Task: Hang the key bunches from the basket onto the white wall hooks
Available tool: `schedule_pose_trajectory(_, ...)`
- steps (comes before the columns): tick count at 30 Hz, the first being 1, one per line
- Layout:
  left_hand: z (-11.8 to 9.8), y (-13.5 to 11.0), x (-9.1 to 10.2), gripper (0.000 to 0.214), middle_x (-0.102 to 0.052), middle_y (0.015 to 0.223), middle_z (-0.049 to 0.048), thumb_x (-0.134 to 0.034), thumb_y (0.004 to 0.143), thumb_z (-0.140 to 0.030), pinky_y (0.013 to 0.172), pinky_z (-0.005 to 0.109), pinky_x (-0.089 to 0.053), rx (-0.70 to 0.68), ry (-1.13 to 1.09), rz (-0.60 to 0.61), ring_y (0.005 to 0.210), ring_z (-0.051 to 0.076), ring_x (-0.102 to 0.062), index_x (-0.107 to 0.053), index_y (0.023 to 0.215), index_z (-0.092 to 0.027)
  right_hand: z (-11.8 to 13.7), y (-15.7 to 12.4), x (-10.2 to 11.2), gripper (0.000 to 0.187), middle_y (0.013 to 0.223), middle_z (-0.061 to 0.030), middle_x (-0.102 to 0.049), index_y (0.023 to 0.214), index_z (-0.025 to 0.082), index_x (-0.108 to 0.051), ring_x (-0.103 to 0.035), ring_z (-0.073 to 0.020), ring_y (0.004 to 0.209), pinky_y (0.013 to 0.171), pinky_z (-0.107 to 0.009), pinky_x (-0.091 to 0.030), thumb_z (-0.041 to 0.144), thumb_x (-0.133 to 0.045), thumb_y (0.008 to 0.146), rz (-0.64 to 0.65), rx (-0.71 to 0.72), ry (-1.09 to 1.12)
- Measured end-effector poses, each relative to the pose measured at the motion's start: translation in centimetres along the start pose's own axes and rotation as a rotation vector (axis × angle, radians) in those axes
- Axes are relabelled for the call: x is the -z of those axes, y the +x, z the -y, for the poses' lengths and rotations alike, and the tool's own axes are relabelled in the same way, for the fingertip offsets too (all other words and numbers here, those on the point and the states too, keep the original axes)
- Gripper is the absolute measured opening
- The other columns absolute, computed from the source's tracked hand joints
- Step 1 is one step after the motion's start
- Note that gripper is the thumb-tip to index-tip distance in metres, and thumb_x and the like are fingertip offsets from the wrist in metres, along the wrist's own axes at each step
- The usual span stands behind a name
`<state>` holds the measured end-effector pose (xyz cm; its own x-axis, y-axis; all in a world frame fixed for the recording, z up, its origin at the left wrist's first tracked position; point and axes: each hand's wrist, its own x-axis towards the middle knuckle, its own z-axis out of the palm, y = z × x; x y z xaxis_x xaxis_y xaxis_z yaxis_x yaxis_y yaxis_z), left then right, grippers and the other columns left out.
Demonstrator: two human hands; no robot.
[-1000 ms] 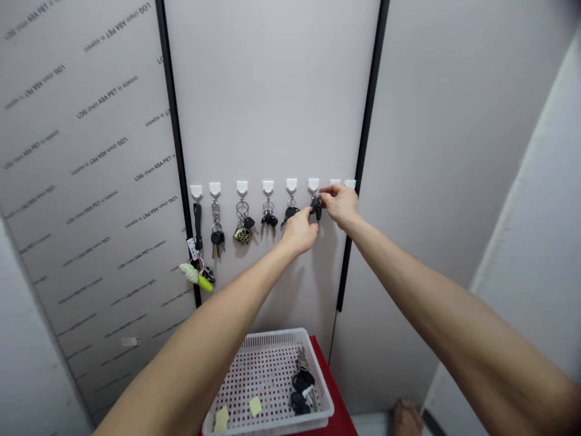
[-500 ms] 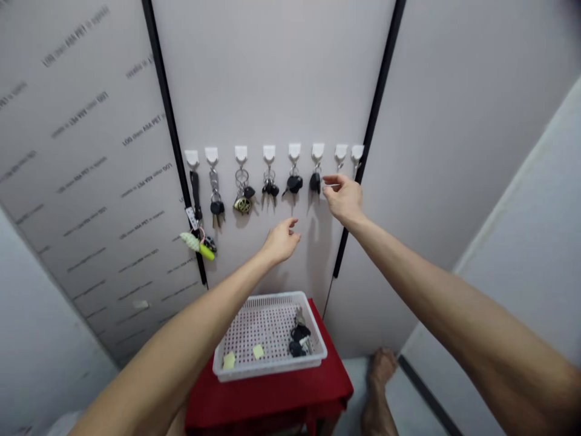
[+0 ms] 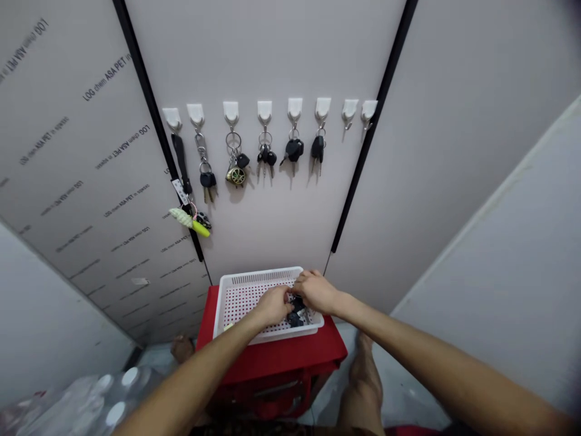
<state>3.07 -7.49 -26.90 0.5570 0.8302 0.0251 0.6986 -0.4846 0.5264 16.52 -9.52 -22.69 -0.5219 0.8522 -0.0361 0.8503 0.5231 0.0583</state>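
Observation:
Both my hands are down in a white plastic basket (image 3: 261,277), over several keys (image 3: 296,319) with black heads at its right side. My right hand (image 3: 316,292) reaches over the basket's back right rim, its fingers curled down onto the upper part of the keys. From the left, my left hand (image 3: 273,305) comes in with bent thumb and fingers, their tips meeting the right fingertips beside the keys. What lies between the left fingertips is hard to make out. Above, a black-headed key set (image 3: 318,147) hangs from a white hook (image 3: 322,108).
More key bunches (image 3: 265,156) hang along the wall, one with a green charm (image 3: 181,217). Two white hooks (image 3: 349,109) at the right carry nothing. The basket rests on a red stool (image 3: 267,363). Capped bottles (image 3: 115,413) stand lower left, and my legs (image 3: 361,387) flank the stool.
Both hands have dropped from the wall into the basket. My right hand has left the rightmost hanging keys, which stay on their hook. The view has tilted downward.

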Motion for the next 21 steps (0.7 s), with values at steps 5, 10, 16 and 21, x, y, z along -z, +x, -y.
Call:
schedule_pose_trajectory(5,0.1,-0.1,-0.4,0.016,-0.057,0.068,0.0016,-0.048,0.056,-0.021,0.058,0.022,-0.035,0.071,0.075,0.042,0.067,0.014,-0.050,-0.054,0.071,-0.016,0.2,0.0,-0.7,0.019,0.080,-0.0062,-0.055,0.075,0.020,-0.058,-0.042,-0.0193,0.084,0.071,-0.033,-0.026,0.017,-0.045,0.062,0.016,0.039,0.004)
schedule_pose_trajectory(10,0.4,0.0,0.0,0.016,-0.056,0.064,0.0004,-0.045,0.056,-0.013,0.056,0.021,-0.036,0.065,-0.053,0.009,0.062,0.012,-0.049,-0.053,0.068,-0.015,-0.4,0.4,-0.9,0.016,0.074,-0.0053,-0.056,0.064,0.016,-0.056,-0.045,-0.0159,0.076,0.066,-0.027,-0.030,0.018,-0.040,0.066,-0.091,-0.022,0.144)
schedule_pose_trajectory(16,-0.1,1.3,1.8,0.017,-0.056,0.073,0.0031,-0.041,0.061,-0.010,0.063,0.022,-0.039,0.025,-0.533,-0.131,0.066,0.010,-0.050,-0.049,0.076,-0.011,-1.9,0.5,1.5,0.016,0.059,-0.0013,-0.053,0.064,0.014,-0.051,-0.044,-0.0084,0.053,0.053,-0.019,-0.033,0.019,-0.036,0.067,-0.266,-0.174,0.537)
schedule_pose_trajectory(21,-2.7,3.1,4.0,0.021,-0.055,0.083,0.0080,-0.042,0.062,-0.009,0.071,0.025,-0.039,-0.076,-0.743,-0.231,0.075,0.011,-0.051,-0.047,0.083,-0.010,-3.4,0.7,4.4,0.014,0.050,0.0019,-0.047,0.060,0.013,-0.048,-0.040,-0.0069,0.046,0.047,-0.018,-0.032,0.022,-0.037,0.065,-0.402,-0.264,0.742)
